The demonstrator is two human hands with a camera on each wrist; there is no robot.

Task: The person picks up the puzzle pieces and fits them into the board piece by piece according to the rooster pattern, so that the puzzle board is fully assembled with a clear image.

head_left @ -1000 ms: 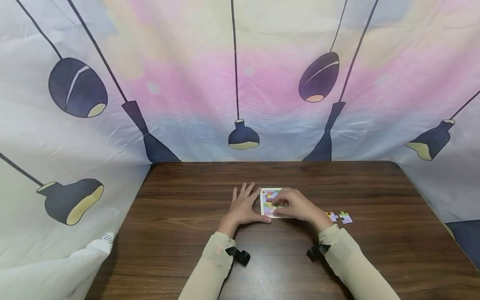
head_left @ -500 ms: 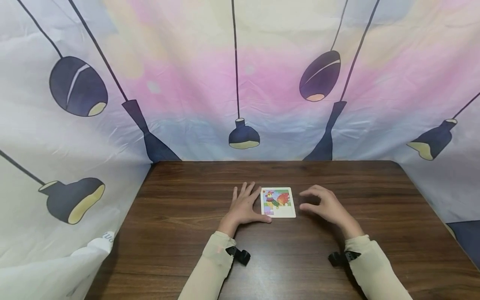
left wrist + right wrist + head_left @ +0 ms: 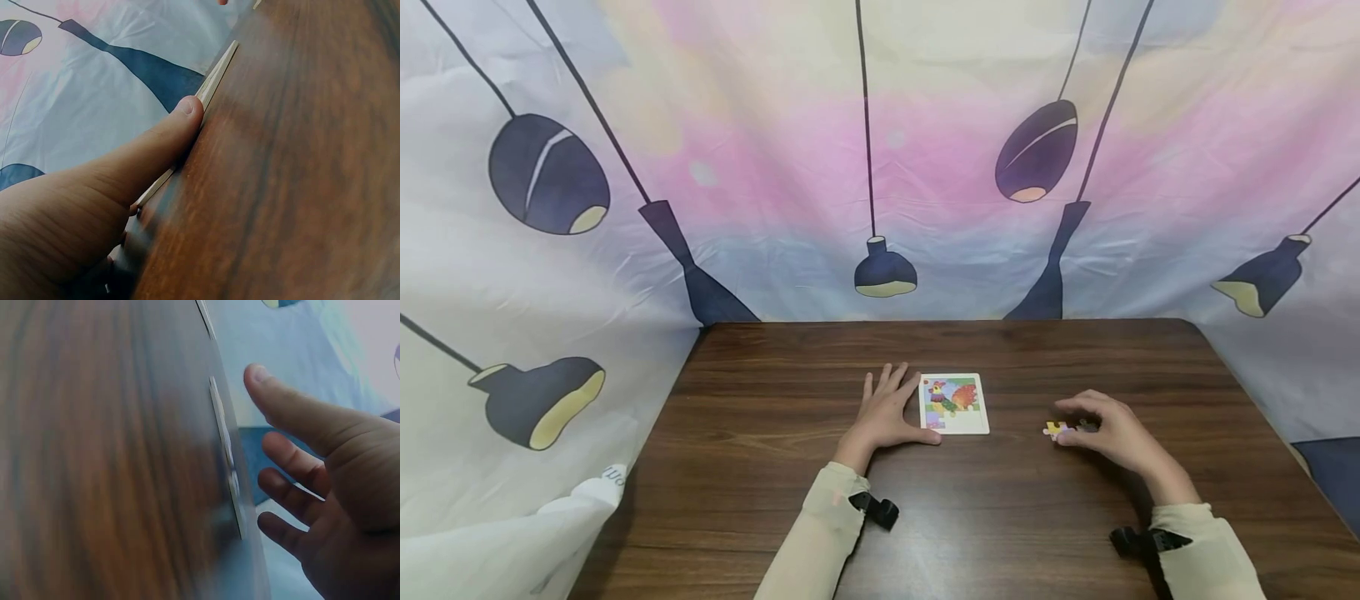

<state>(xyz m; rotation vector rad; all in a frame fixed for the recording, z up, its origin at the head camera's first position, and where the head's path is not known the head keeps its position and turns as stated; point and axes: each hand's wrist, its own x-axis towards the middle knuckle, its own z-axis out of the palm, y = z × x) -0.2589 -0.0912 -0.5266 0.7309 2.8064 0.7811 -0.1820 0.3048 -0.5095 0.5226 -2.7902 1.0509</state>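
A square puzzle board (image 3: 966, 425) with a white border lies on the table, showing a rooster picture with a bare white patch at its lower right. My left hand (image 3: 883, 415) is spread beside it, the thumb (image 3: 169, 137) along the near edge and the index finger at the left edge. To the right of the board, my right hand (image 3: 1116, 429) hovers over loose jigsaw pieces with thumb and fingers apart. One yellow and purple jigsaw piece (image 3: 1055, 430) shows past the thumb; the rest is partly hidden by the hand. The right wrist view has two piece edges (image 3: 222, 425) below the fingers.
The dark brown wooden table (image 3: 985, 517) reaches back to a hanging cloth (image 3: 790, 208) printed with lamps. A black wrist camera (image 3: 874, 510) sits on the left cuff, another wrist camera (image 3: 1138, 542) on the right one.
My right hand has moved from over the board rightward to the loose pieces, uncovering the rooster picture. The left hand has stayed at the board's left and near edges.
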